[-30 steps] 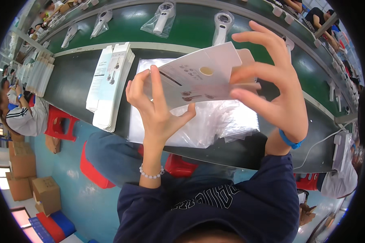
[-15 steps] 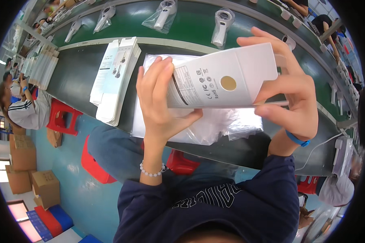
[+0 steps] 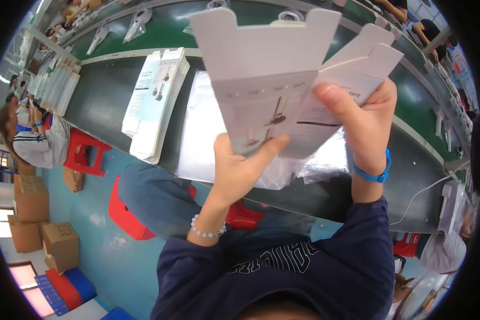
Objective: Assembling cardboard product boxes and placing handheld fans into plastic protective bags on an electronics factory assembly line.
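Observation:
A white printed carton (image 3: 261,106) stands upright in front of me, with several unfolded flaps fanning out at its top end. Pictures of a hand-held device show on its left panel, small print on its right one. My left hand (image 3: 242,168) grips the lower left corner, thumb across the front and fingers hidden behind. Around the right side is my right hand (image 3: 365,117), its thumb pressed on the printed panel. Clear plastic bags (image 3: 200,138) lie on the table below the carton. To the left rests a stack of flattened cartons (image 3: 154,106).
Beyond the dark table (image 3: 104,98) runs a green conveyor (image 3: 168,24) carrying bagged white devices (image 3: 138,24). More flat cartons (image 3: 61,88) stand at the far left near a seated co-worker (image 3: 37,141). Red stools (image 3: 85,152) and brown boxes (image 3: 61,245) are on the floor. A white cable (image 3: 424,192) crosses the table's right.
The carton has turned from lying sideways to upright, its flaps now pointing away from me. My left hand has shifted to its lower end, and my right thumb onto its side.

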A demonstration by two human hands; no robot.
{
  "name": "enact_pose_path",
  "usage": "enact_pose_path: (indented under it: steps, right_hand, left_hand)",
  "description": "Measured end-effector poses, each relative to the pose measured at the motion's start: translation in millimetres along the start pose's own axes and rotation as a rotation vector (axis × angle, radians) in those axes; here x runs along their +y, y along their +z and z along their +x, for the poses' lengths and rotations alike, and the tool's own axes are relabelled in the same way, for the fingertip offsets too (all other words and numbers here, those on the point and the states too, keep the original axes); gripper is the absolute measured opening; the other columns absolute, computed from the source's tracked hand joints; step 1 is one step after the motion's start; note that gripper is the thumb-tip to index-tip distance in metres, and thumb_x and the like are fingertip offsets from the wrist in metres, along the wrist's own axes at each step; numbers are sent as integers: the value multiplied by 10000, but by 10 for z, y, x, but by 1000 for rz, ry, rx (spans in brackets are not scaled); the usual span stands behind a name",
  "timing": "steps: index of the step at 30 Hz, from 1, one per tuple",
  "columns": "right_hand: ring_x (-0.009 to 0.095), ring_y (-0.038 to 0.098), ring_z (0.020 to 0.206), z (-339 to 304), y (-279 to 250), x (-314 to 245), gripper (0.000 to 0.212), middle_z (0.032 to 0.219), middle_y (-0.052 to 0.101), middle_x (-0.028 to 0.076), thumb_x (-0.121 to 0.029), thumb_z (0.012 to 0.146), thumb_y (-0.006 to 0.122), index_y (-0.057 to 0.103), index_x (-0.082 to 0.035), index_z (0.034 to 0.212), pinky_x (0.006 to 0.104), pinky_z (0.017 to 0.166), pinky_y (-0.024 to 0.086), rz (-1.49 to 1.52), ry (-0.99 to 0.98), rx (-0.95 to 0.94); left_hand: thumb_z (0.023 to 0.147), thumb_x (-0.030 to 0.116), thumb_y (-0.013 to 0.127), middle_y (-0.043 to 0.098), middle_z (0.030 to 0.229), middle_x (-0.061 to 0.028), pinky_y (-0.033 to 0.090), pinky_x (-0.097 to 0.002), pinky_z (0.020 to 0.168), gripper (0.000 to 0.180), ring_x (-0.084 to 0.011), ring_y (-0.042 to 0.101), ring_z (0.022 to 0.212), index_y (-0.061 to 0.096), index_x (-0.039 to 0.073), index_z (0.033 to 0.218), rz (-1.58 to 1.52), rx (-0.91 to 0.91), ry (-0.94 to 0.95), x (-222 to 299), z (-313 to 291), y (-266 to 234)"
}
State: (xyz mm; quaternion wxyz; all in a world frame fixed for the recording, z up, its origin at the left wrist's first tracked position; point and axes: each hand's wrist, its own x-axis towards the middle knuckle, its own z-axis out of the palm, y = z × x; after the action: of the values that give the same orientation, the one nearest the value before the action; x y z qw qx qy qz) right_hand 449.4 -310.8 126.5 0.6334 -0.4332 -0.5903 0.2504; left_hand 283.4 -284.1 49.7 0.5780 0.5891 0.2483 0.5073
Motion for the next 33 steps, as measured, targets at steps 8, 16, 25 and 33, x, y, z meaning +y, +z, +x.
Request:
enact_pose_path:
  steps: [8,16,25,33]
  right_hand:
    - [160,594,1019,113,-104,132,619,1140,611,109,-329,790,737,506,27,1242,270,861,463,-48,290,-229]
    - [276,528,1183,-117,190,-231,1143,1286,516,203,-715,657,674,293,55,1411,351,985,446,148,108,103]
    - [202,574,1042,-98,62,-209,643,1160,551,153,-273,777,651,398,16,1293,305,886,460,219,263,80]
    - [165,559,960,-110,-39,-140,639,1082,543,115,-117,721,597,390,9,1312,251,848,448,193,174,-67]
  left_hand:
    - [878,76,648,628,1048,-72,483,-242,760,327,-110,583,927,551,-42,1166,-379,-204,-364,10,-91,-78]
    - [773,70,721,459,1286,-145,416,-336,922,730,-205,476,1138,321,-20,1377,41,-180,-36,98,3,81]
    - [572,96,859,440,1233,-171,412,-354,868,1059,-287,454,1098,245,2,1430,328,-76,655,34,221,238]
    - [554,-23,790,413,1274,-152,479,-355,846,650,-299,497,1108,660,187,1154,364,-114,735,82,243,317]
